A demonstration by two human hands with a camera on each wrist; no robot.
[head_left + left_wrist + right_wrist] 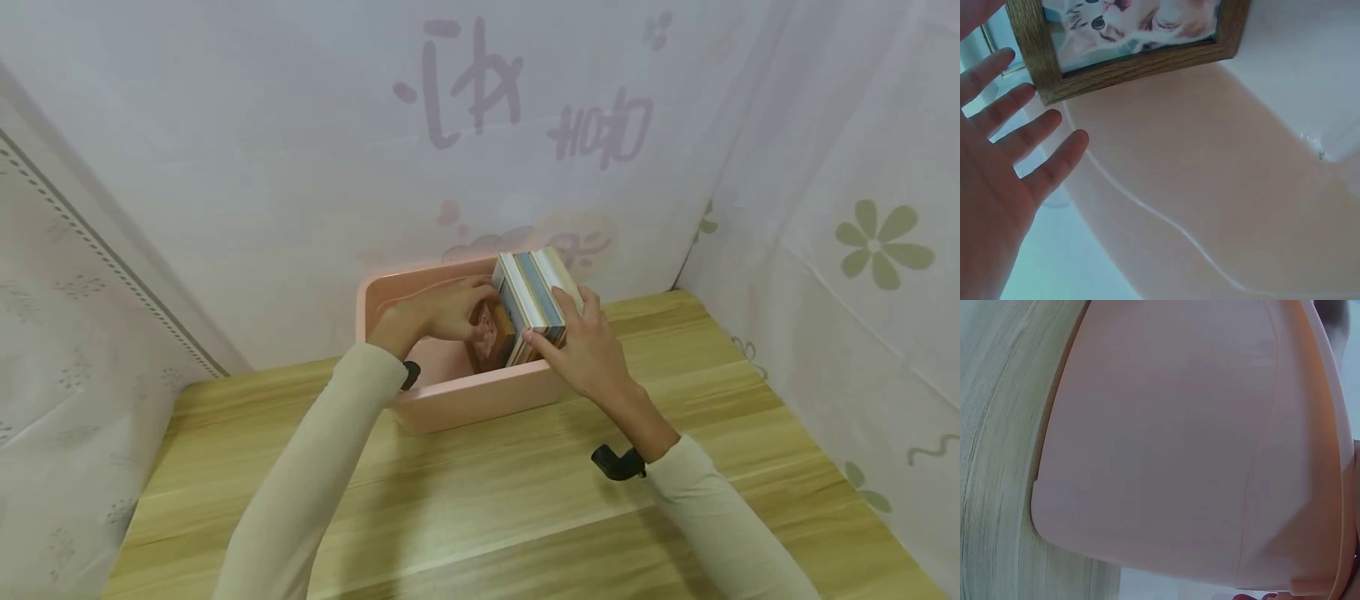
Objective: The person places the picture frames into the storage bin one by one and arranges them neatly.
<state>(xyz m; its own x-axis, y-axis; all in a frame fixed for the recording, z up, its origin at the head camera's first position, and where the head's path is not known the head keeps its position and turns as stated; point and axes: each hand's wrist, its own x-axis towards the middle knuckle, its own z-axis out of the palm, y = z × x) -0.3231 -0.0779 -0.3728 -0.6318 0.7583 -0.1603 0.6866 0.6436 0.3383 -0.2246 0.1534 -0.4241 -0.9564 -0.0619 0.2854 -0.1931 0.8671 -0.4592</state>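
A pink plastic bin (480, 396) holds several flat, frame-like pieces (536, 287) with white, blue and gold edges, standing on edge at its right end. Left of them leans a wooden photo frame (1141, 62) with a kitten picture. My left hand (450, 310) reaches inside the bin and grips this frame, thumb on the picture side; its spread fingers (1022, 115) meet the frame's edge in the left wrist view. With thumb and fingers across the pieces' top edges, my right hand (588, 346) holds the row. In the right wrist view the bin's wall hides most of that hand.
The bin stands on a wood-grain table (480, 500) near its back edge. Printed white cloth (300, 167) hangs behind and on both sides. Black wrist mounts (618, 462) sit on the forearms, the right one sticking out over the table.
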